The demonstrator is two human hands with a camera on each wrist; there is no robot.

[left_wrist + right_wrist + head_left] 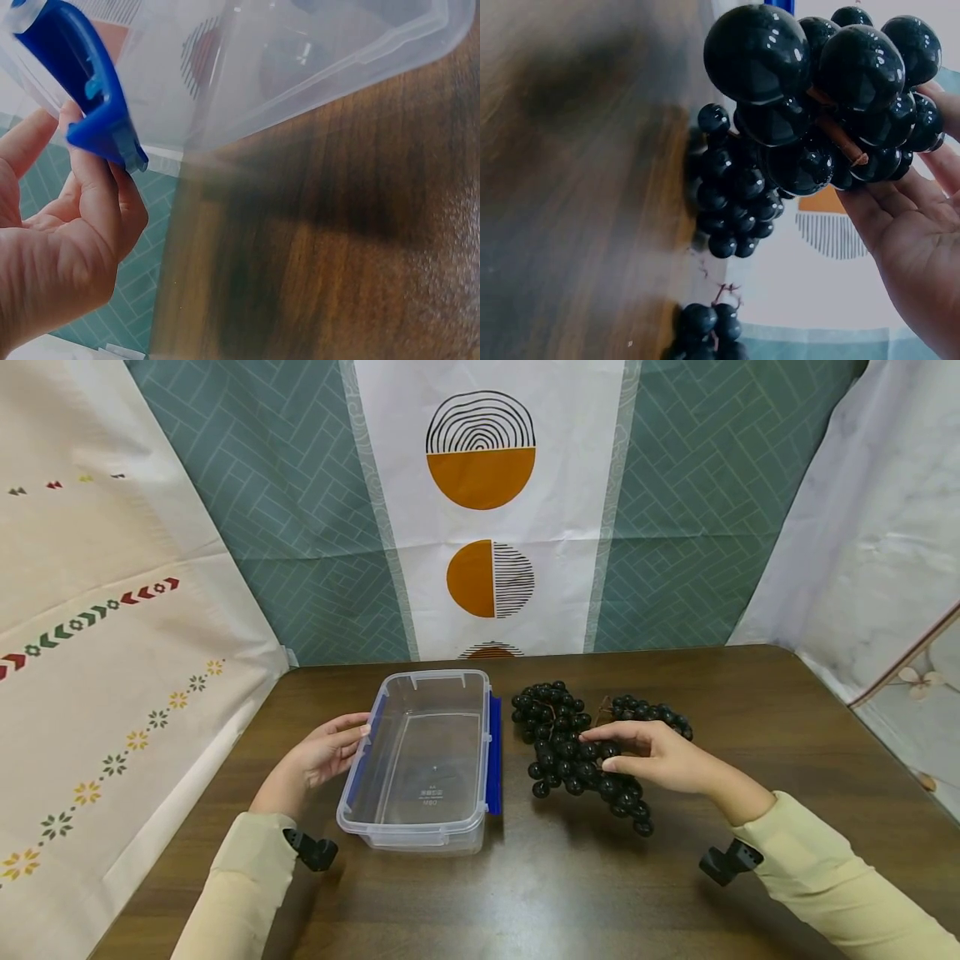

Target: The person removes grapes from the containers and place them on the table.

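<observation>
A clear plastic food container point(431, 777) with blue side latches stands lidless on the table, nothing visible inside. My left hand point(330, 752) touches its left side near the rim; in the left wrist view, the fingertips lie by a blue latch point(97, 97) that partly covers them. My right hand point(660, 758) pinches a bunch of black grapes point(567, 752), raised somewhat off the table right of the container. Several round grapes point(859, 67) hide those fingertips in the right wrist view. Behind the hand lies another black bunch point(645, 708), partly covered.
The brown wooden table point(495, 910) carries the container and grapes. Green and white patterned cloth point(487, 527) hangs along the back edge. Light cloths border the left and right sides. A right-hand blue latch point(493, 756) hangs folded outward from the container.
</observation>
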